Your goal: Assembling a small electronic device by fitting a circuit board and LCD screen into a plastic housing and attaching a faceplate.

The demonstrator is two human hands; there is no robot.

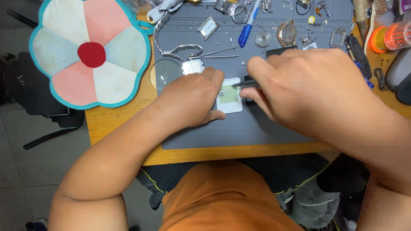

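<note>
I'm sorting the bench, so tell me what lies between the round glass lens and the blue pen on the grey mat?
In the head view, between the round glass lens and the blue pen lie a metal watch bracelet and a small rectangular silver frame.

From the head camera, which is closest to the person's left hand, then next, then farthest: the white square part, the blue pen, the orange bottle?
1. White square part, touching the left hand.
2. Blue pen, farther up the mat.
3. Orange bottle, far right corner.
</note>
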